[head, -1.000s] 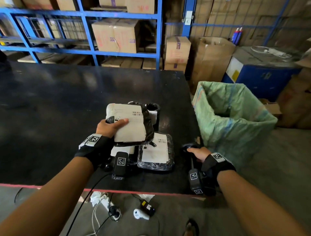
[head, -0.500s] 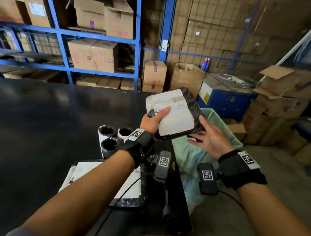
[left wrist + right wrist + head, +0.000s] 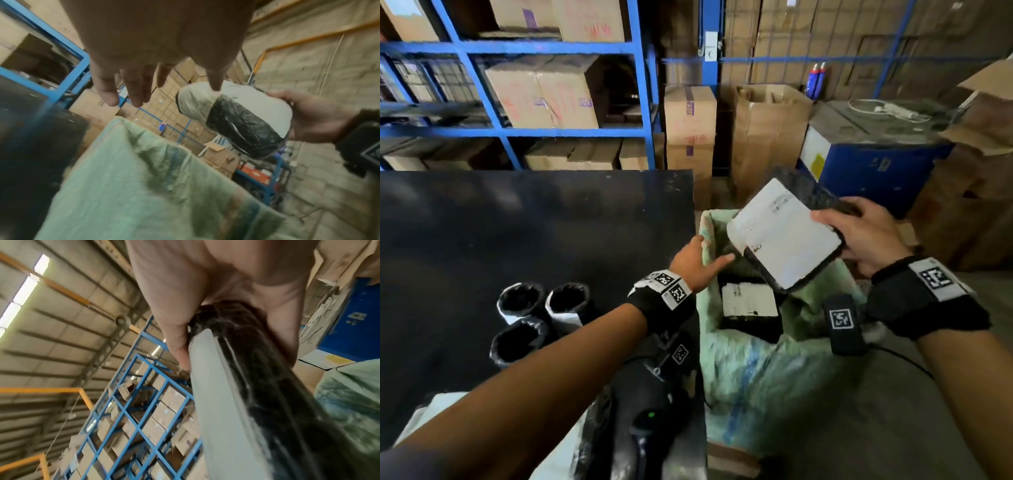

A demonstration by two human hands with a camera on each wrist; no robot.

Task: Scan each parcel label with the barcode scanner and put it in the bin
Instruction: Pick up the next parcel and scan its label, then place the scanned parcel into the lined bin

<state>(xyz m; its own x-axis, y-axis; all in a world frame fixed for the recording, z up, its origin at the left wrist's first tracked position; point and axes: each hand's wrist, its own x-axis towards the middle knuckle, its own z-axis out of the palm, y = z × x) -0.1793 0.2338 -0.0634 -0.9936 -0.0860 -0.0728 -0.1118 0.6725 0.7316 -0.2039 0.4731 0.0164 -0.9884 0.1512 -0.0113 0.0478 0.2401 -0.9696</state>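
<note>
Parcel (image 3: 786, 236) in mid-air, right of centre in the head view: the person's right hand (image 3: 866, 236) clasps the black-wrapped packet by its right edge, thumb on the white label and fingers curled beneath, holding it tilted above the green-lined bin (image 3: 756, 370) at lower centre. The left hand (image 3: 697, 263) is empty, fingers straight and spread, reaching toward the bin's near rim just short of the packet's lower corner; the left wrist view shows clear air between its fingertips and the wrapping.

One labelled parcel in the bin (image 3: 750, 305) already lies face up below the held one, so at least one item appears finished. Whether the held parcel has been scanned cannot be told from these pictures; its position over the bin suggests it is about to be dropped in.

Work plainly remains. Three rolled parcels (image 3: 541, 315) stand together on the black table (image 3: 534, 222) at centre left, and a flat white-labelled parcel (image 3: 421, 414) shows at the lower left edge, partly hidden by the forearm. The barcode scanner (image 3: 650, 421), a green light glowing on it, lies unattended on the table at bottom centre.
</note>
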